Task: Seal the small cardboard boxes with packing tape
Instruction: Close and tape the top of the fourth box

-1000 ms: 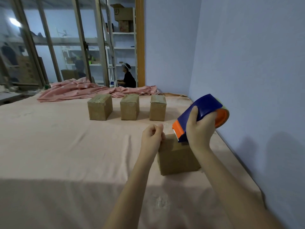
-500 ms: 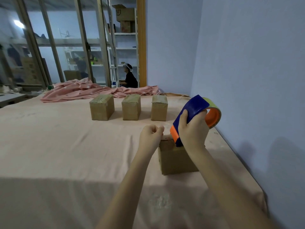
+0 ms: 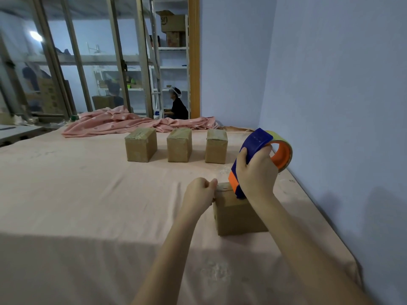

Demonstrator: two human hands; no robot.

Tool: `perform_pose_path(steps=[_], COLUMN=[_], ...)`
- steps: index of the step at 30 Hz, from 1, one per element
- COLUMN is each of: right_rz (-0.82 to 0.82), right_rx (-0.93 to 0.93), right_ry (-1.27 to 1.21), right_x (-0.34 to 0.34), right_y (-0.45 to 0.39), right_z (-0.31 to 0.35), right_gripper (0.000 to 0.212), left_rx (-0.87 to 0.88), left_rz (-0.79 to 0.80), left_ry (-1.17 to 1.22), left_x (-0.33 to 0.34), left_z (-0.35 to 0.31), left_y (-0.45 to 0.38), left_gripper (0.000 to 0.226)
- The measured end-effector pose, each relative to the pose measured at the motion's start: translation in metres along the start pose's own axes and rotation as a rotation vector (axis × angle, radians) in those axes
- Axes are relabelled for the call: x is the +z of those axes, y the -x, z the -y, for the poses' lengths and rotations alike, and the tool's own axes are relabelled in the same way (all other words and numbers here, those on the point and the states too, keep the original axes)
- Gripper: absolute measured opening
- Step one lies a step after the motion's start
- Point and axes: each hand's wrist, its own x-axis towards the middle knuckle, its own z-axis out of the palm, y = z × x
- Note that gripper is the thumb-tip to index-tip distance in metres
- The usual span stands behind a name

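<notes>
On the pink sheet (image 3: pixel 88 205), the right hand (image 3: pixel 256 172) grips one tape dispenser (image 3: pixel 253 148) touching the near box (image 3: pixel 237 214); the curled left hand (image 3: pixel 199 192) pinches its top edge. Three boxes (image 3: pixel 178 145) stand behind.

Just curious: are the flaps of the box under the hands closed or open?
Closed: the near box shows a flat top, with the tape dispenser resting on it. Whether it is taped, cannot tell.

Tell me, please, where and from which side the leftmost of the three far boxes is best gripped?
Probably across the left box's two upright side faces, reaching down from above: its top is taped flat, and the middle box stands apart from it, leaving room for fingers.
</notes>
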Motion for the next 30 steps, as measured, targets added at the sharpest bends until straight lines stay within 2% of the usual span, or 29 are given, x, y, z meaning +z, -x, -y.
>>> perform_pose_path(steps=[7,15,21,24,30], right_rz=[-0.078,-0.015,0.012,0.01,0.007], right_rx=[-0.029,0.051,0.058,0.054,0.058], right_ry=[-0.082,-0.051,0.014,0.018,0.033], right_x=[-0.002,0.003,0.006,0.008,0.008], right_y=[-0.005,-0.003,0.001,0.001,0.005], right_z=[0.014,0.004,-0.003,-0.003,-0.003], right_gripper=[0.042,0.046,0.041,0.043,0.046], left_rx=[-0.026,-0.041,-0.103,-0.109,-0.048], left_rz=[0.054,0.075,0.108,0.065,0.013], left_ry=[0.085,0.177,0.274,0.329,0.179], left_x=[-0.005,-0.003,0.004,0.006,-0.001], left_z=[-0.01,0.001,0.013,0.014,0.003], left_y=[0.001,0.0,0.005,0.008,0.009], left_gripper=[0.029,0.033,0.036,0.038,0.037])
